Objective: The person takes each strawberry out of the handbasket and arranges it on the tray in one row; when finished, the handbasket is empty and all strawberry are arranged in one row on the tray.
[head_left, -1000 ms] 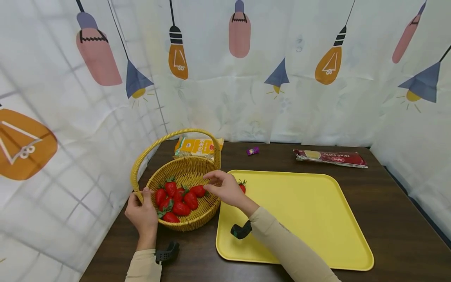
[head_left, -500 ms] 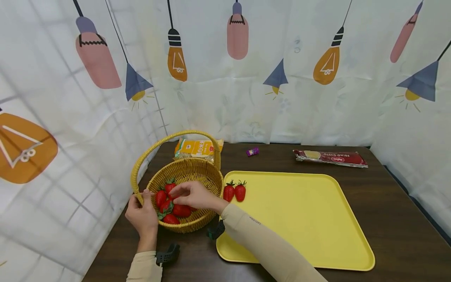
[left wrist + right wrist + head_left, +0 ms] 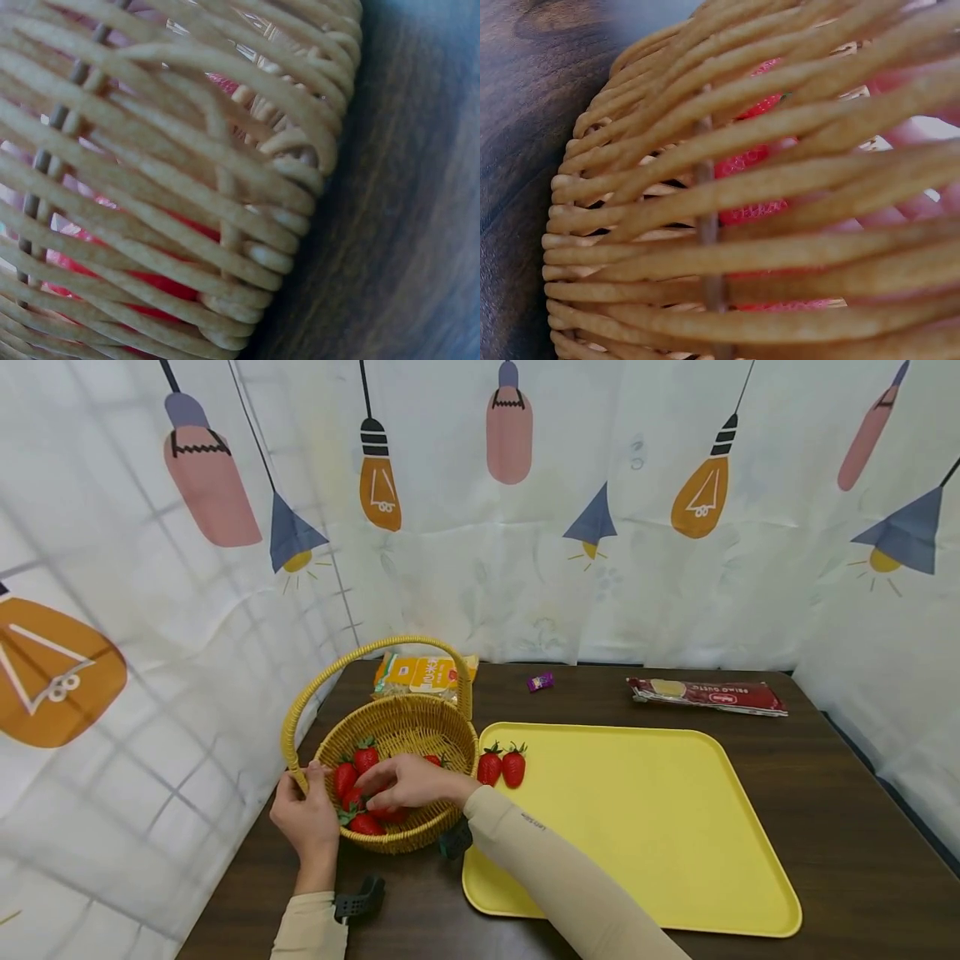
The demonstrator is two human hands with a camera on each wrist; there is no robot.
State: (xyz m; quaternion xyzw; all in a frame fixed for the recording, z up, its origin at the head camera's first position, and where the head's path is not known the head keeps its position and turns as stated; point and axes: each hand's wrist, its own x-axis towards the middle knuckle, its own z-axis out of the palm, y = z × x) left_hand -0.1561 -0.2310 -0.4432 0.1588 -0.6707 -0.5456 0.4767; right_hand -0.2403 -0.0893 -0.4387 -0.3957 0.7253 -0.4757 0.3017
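My left hand (image 3: pixel 307 818) grips the yellow woven basket (image 3: pixel 397 714) at its left rim, near the foot of the arched handle (image 3: pixel 352 652). Inside lie several red strawberries (image 3: pixel 366 758) with green leaves. My right hand (image 3: pixel 412 781) reaches in over the right side, thumb and fingers bent down among the strawberries; whether they pinch one is hidden. In the left wrist view the basket wall (image 3: pixel 172 180) fills most of the picture, red showing through its gaps. The right wrist view has strawberries (image 3: pixel 742 169) and blurred fingers (image 3: pixel 907 135) behind the weave.
Right of the basket lies a yellow tray (image 3: pixel 622 827) with two strawberries (image 3: pixel 513 767) at its upper left. Behind are an orange food packet (image 3: pixel 423 674), a small purple sweet (image 3: pixel 540 682) and a long red packet (image 3: pixel 708 695). Patterned curtains border the dark table (image 3: pixel 847 827).
My right hand has moved left and down from the basket's right side into the strawberries, uncovering the two on the tray. My left hand stays on the rim.
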